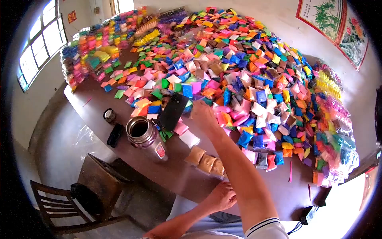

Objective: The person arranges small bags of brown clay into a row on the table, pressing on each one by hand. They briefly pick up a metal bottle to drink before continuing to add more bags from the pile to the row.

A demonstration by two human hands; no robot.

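My right hand (203, 113) reaches to the near edge of a big heap of small colourful packets (238, 63). Its fingers are drawn together among the packets; what they hold, if anything, is hidden. Close to the table's front edge, my left hand (221, 196) rests with its fingers curled. Just beyond it lie several tan packets (207, 163) in a row, their near end close to its fingertips. Whether it grips the last one does not show. A white packet (189, 138) lies past the row, near a black phone (174, 111) resting on packets.
An uncapped steel thermos (145, 137) stands left of my hands, with a round lid (109, 115) and a black object (115, 135) beside it. Bagged bundles (336, 139) line the table's right side. A wooden chair (63, 203) stands at lower left.
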